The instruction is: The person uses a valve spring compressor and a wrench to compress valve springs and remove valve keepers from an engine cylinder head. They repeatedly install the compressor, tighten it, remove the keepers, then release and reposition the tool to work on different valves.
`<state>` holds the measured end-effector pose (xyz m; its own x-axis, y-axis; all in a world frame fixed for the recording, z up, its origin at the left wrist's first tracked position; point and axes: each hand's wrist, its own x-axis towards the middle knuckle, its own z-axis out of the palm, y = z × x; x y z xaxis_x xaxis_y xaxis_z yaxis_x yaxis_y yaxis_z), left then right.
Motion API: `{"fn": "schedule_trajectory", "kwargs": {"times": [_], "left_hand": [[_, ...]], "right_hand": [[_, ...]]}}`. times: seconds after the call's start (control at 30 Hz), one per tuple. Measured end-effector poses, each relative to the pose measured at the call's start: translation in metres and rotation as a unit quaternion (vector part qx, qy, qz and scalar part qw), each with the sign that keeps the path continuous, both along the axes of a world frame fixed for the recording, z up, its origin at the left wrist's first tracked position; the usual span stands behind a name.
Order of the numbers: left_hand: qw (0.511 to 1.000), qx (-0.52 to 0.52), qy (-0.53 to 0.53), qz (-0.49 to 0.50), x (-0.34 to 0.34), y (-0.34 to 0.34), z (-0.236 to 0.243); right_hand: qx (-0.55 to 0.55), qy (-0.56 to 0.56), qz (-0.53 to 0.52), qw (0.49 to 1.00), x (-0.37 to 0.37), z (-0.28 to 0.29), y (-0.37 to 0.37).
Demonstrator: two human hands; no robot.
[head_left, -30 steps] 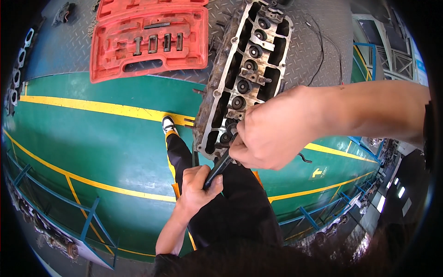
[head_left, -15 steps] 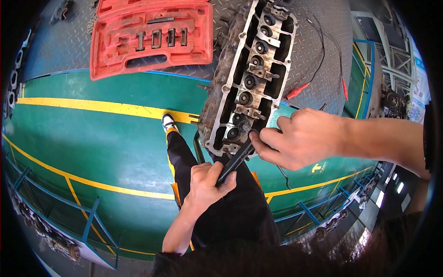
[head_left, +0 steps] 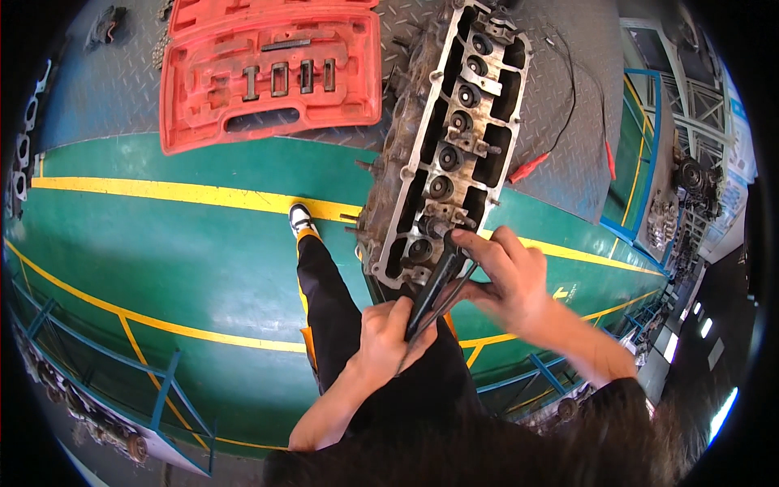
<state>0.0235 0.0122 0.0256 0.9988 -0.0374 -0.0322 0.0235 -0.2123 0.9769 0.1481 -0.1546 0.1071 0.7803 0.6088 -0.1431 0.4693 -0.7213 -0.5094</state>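
A grimy metal cylinder head point(head_left: 442, 154) with a row of valve springs stands in front of me. A black valve spring compressor point(head_left: 436, 280) slants from its near end toward my body, its upper end over a spring near the bottom of the row. My left hand point(head_left: 385, 345) wraps round the compressor's lower part. My right hand point(head_left: 507, 276) is closed at its upper end, thumb against the joint. A thin dark rod point(head_left: 450, 296) runs beside the bar between both hands; whether it belongs to the compressor, I cannot tell.
An open red tool case point(head_left: 272, 77) holding several metal adapters lies on the diamond-plate bench point(head_left: 341, 134) at the far left. Red-ended black leads point(head_left: 531, 166) lie right of the cylinder head. Blue railings point(head_left: 166, 385) border the green floor point(head_left: 162, 256).
My right hand has swung inward and down, closing round the upper end and thin rod. The compressor stands steeper, and my left hand has shifted slightly right.
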Motion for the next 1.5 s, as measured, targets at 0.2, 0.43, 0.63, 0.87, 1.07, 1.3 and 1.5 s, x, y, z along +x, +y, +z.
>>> {"fn": "schedule_trajectory", "kwargs": {"times": [0.2, 0.43, 0.63, 0.87, 1.07, 1.3, 1.5], "left_hand": [[0.998, -0.044, 0.042, -0.014, -0.004, -0.014, 0.005], [0.999, -0.028, -0.035, -0.029, -0.011, -0.022, -0.011], [0.997, -0.048, -0.045, -0.047, -0.015, -0.02, -0.018], [0.995, -0.063, -0.053, -0.05, -0.013, -0.013, -0.021], [0.997, -0.047, -0.042, -0.033, -0.012, -0.013, -0.017], [0.998, -0.008, -0.065, -0.002, -0.009, -0.019, -0.014], [0.996, 0.022, -0.088, 0.012, -0.011, -0.021, -0.016]], "right_hand": [[0.046, -0.02, -0.215, 0.975, -0.035, -0.008, 0.023], [0.065, -0.073, -0.429, 0.898, -0.057, -0.022, 0.063], [-0.006, -0.058, -0.261, 0.963, -0.045, -0.005, 0.037], [-0.102, -0.01, -0.05, 0.993, -0.035, 0.004, 0.004], [-0.03, -0.008, -0.133, 0.991, -0.032, -0.001, 0.012], [-0.019, -0.022, -0.178, 0.984, -0.029, 0.001, 0.021], [0.018, -0.072, -0.188, 0.979, -0.029, -0.009, 0.024]]}}
